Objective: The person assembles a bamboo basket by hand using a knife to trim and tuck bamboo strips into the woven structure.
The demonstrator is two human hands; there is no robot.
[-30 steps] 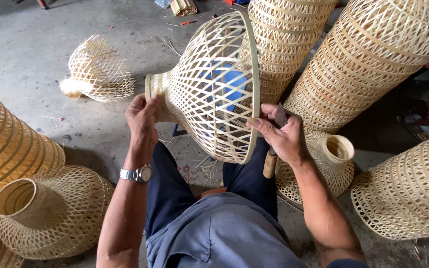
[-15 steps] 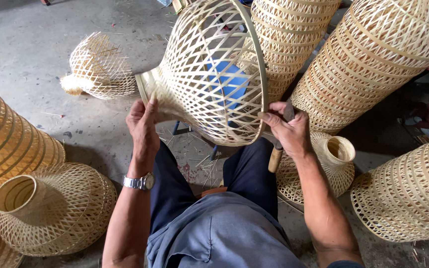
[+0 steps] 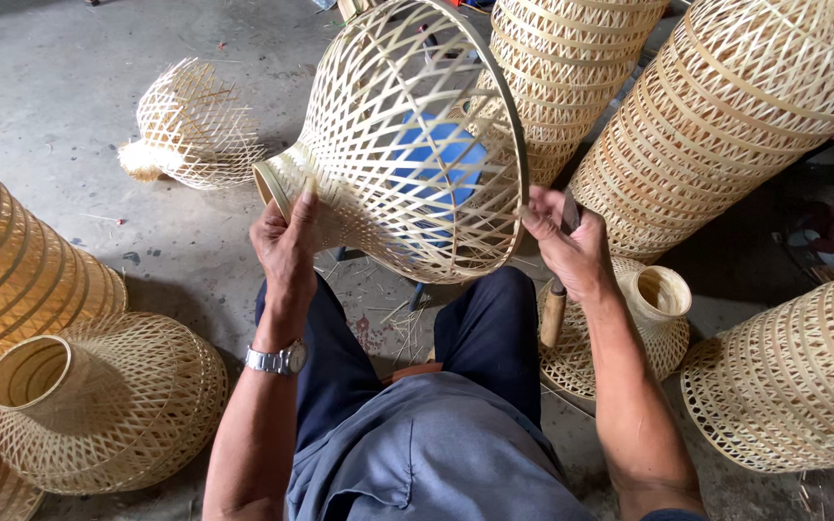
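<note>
A woven bamboo lampshade (image 3: 407, 154) lies tilted on its side above my knees, narrow neck to the left, wide hooped rim to the right. My left hand (image 3: 287, 241) grips the neck, thumb on its rim. My right hand (image 3: 567, 246) presses its fingers against the lower edge of the wide rim while it holds a knife with a wooden handle (image 3: 552, 314) that points down. A blue stool (image 3: 436, 169) shows through the weave. I sit with dark trousers and a wristwatch on my left arm.
On the concrete floor lie an unfinished shade with loose strips (image 3: 190, 125), a finished shade (image 3: 98, 400) at lower left, stacked shades at the left edge (image 3: 12, 270), tall stacks at upper right (image 3: 726, 116), another shade at right (image 3: 793, 376), and a small one (image 3: 649, 309) under my right arm.
The lampshade has been raised and turned, its wide rim swinging up and to the right. Both hands followed it, keeping hold of neck and rim.
</note>
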